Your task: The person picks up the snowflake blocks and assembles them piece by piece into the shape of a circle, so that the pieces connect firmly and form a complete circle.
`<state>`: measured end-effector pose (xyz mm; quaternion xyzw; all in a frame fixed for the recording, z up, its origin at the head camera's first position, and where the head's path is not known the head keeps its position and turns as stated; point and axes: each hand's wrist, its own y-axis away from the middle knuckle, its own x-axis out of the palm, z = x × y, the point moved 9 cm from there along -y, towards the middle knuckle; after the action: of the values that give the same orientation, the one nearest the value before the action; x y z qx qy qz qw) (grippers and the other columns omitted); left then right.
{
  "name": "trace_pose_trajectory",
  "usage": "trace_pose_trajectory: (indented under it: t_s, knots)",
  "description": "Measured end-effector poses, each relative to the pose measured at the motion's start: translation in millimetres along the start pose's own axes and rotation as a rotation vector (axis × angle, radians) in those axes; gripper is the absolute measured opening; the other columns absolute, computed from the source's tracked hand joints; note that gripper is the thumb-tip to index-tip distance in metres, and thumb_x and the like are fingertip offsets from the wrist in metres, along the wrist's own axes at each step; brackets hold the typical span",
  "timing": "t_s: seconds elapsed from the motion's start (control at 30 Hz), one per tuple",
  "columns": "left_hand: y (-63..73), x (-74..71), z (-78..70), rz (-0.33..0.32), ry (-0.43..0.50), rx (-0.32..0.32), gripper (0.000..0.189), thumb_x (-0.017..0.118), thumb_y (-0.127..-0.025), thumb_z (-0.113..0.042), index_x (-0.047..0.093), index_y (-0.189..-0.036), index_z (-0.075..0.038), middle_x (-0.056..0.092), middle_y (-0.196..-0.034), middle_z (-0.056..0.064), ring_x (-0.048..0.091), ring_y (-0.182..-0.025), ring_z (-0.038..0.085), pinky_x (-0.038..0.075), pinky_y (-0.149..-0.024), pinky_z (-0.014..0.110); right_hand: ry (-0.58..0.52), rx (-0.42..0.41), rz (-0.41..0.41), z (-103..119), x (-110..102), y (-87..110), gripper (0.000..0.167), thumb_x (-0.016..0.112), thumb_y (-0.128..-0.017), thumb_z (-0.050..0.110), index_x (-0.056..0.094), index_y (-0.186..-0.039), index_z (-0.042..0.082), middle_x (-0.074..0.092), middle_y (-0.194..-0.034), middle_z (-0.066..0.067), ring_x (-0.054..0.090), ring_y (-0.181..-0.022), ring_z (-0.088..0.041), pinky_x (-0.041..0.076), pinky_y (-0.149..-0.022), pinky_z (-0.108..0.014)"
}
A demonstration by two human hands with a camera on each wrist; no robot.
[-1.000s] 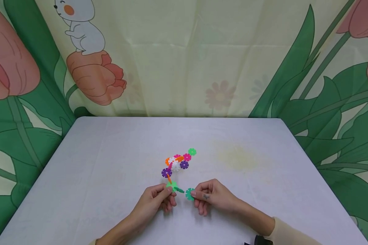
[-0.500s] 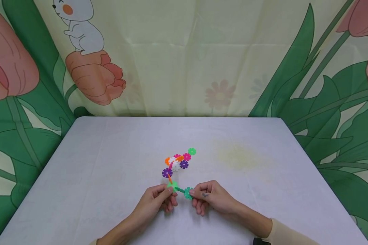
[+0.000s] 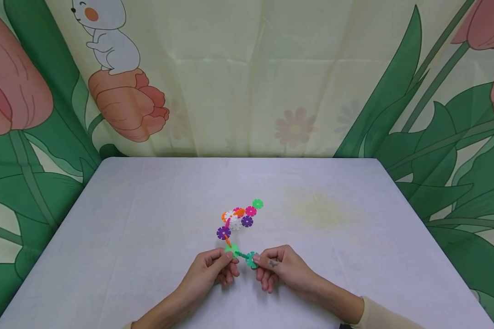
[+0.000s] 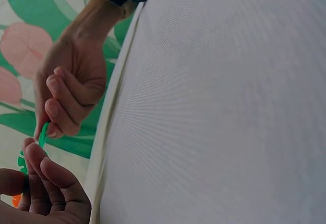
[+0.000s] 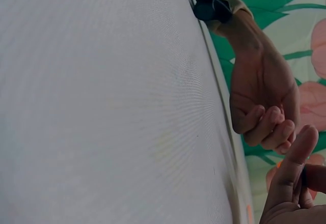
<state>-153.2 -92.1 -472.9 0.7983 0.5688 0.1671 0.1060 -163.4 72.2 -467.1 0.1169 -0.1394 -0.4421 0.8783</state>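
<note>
In the head view my left hand (image 3: 207, 271) pinches a light green notched plastic disc (image 3: 233, 249) between thumb and fingers. From it a dark green disc (image 3: 241, 255), seen edge-on, points right. My right hand (image 3: 287, 267) pinches a teal notched disc (image 3: 251, 259), whose left edge meets the dark green one; how deep they fit is too small to tell. An orange disc (image 3: 228, 241) links the light green disc to a purple disc (image 3: 223, 233), and a pink disc (image 3: 228, 223) stands beyond it. The left wrist view shows a green disc (image 4: 43, 134) edge-on at the right hand's fingertips.
Farther back on the white-covered table (image 3: 148, 205) several more discs cluster: white (image 3: 235, 224), purple (image 3: 247, 221), pink (image 3: 251, 211), orange (image 3: 239, 212) and light green (image 3: 257, 204). A flower-printed curtain (image 3: 230, 91) hangs behind the table.
My right hand has moved slightly left with the teal disc. The gap between it and the dark green disc has closed. The left hand has hardly moved.
</note>
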Motion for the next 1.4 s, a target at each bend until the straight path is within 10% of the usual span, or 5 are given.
trace_pose_trajectory:
  t_s: [1.4]
  knots:
    - [-1.9, -3.3, -3.0, -0.019, -0.077, 0.023, 0.036, 0.058, -0.11, -0.028, 0.067, -0.11, 0.008, 0.067, -0.079, -0.001, 0.06, -0.073, 0.014, 0.056, -0.071, 0.022, 0.017, 0.0, -0.021, -4.6, -4.9, -0.1, 0.042, 0.069, -0.104, 0.029, 0.067, -0.111, -0.013, 0.072, -0.085, -0.001, 0.068, -0.064, -0.008, 0.061, -0.064, -0.024]
